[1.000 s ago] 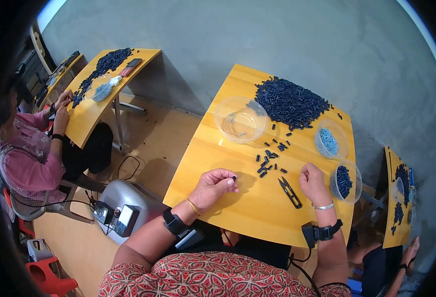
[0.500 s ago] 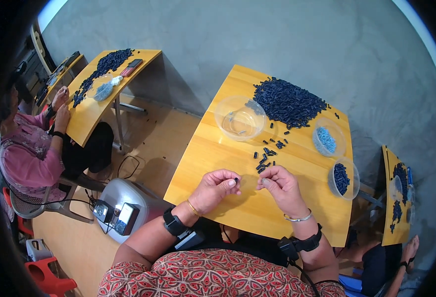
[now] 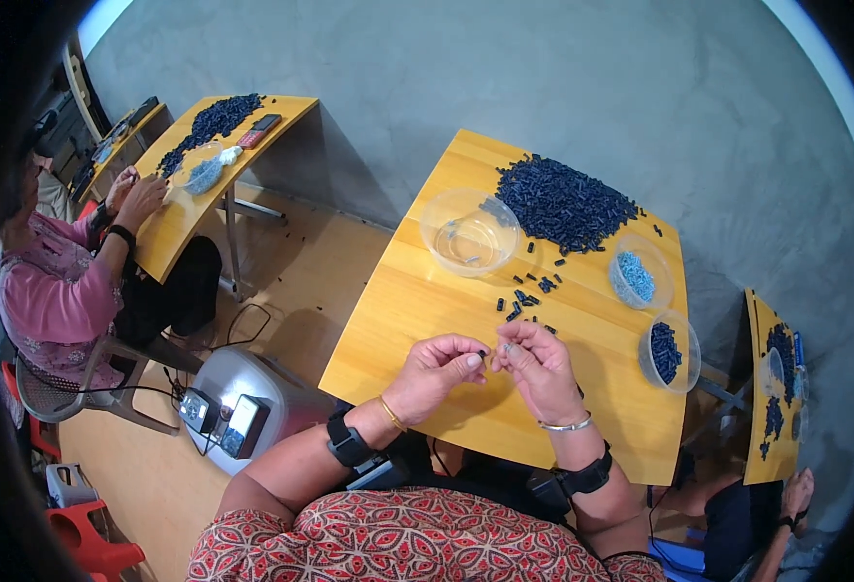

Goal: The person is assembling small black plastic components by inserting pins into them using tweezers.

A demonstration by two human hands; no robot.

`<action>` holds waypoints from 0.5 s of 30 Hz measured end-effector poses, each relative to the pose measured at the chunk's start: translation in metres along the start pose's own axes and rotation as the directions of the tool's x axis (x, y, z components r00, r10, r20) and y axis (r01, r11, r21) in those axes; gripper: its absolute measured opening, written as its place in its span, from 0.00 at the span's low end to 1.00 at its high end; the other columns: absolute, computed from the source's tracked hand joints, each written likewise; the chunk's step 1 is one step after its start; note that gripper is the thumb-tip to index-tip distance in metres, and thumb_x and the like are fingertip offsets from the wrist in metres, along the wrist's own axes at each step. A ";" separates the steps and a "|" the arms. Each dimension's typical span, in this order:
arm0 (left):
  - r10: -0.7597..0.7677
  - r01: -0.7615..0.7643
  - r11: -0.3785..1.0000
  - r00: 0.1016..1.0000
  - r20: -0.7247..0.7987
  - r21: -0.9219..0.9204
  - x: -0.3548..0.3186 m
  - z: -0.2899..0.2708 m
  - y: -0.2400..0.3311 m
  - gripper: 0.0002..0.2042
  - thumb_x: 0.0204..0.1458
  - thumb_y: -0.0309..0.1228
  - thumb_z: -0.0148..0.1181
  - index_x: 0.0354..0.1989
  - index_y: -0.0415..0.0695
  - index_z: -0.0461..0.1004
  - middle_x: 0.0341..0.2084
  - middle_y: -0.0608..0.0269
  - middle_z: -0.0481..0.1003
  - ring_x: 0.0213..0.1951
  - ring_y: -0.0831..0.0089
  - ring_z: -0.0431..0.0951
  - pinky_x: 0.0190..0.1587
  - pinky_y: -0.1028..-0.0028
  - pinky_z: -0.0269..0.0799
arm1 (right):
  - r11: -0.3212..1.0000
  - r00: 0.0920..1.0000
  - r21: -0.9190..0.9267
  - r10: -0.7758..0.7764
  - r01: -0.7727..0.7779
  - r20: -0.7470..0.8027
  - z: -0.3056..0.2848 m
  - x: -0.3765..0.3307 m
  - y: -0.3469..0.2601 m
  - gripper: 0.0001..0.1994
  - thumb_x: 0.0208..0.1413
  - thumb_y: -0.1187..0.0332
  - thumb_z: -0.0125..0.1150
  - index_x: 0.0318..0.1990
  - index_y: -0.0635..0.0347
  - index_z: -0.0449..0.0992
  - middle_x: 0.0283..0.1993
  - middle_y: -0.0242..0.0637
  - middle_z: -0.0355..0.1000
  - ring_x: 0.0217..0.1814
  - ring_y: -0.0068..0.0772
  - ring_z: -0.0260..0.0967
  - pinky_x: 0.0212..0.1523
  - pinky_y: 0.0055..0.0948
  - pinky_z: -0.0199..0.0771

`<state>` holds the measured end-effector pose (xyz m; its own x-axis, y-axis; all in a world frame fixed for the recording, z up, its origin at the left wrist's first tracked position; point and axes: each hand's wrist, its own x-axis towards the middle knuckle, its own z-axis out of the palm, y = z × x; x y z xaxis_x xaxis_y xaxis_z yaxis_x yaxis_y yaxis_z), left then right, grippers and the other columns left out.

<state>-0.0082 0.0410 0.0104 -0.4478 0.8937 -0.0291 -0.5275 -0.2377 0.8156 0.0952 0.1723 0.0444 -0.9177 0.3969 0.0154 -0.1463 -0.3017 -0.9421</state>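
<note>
Between the pinched fingertips of the left hand [image 3: 436, 373] and right hand [image 3: 540, 367], a small dark piece [image 3: 493, 356] is gripped, its axis too small to tell, with loose pieces [image 3: 529, 296] just beyond.

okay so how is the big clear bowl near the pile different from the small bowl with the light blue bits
The big clear bowl is wider and nearly empty, with only a few small bits inside; the small bowl holds a heap of light blue pieces. The big clear bowl sits left of the dark pile, while the small bowl sits to the pile's lower right, near the table's right edge. Both are clear, round, upright, and untouched by either hand.
</note>
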 end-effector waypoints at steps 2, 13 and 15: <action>0.007 -0.007 1.000 1.000 -0.014 -0.008 0.001 -0.001 0.000 0.08 0.52 0.27 0.51 0.37 0.37 0.70 0.29 0.64 0.73 0.30 0.79 0.72 0.37 0.79 0.70 | 0.999 1.000 -0.033 -0.024 0.024 0.008 -0.008 0.001 0.003 0.05 0.52 0.77 0.50 0.37 0.64 0.67 0.31 0.35 0.67 0.32 0.25 0.64 0.37 0.23 0.67; -0.027 0.027 0.998 1.000 -0.001 -0.063 0.004 0.000 0.001 0.07 0.51 0.23 0.49 0.37 0.38 0.70 0.29 0.61 0.71 0.33 0.74 0.72 0.40 0.71 0.71 | 0.986 1.000 0.168 0.014 -0.013 -0.001 -0.010 0.005 0.000 0.05 0.54 0.77 0.46 0.37 0.64 0.67 0.30 0.31 0.65 0.31 0.21 0.63 0.35 0.21 0.67; -0.036 0.036 0.997 0.999 -0.001 -0.074 0.006 0.002 0.002 0.07 0.51 0.23 0.49 0.37 0.38 0.70 0.29 0.61 0.71 0.33 0.74 0.72 0.40 0.71 0.71 | 0.987 1.000 0.157 -0.017 0.015 0.011 -0.012 0.004 0.004 0.05 0.54 0.77 0.46 0.37 0.64 0.67 0.31 0.31 0.64 0.31 0.21 0.62 0.36 0.22 0.67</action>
<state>-0.0105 0.0465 0.0129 -0.4292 0.9013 -0.0588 -0.5954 -0.2333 0.7688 0.0952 0.1835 0.0366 -0.9191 0.3924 0.0351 -0.2163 -0.4283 -0.8774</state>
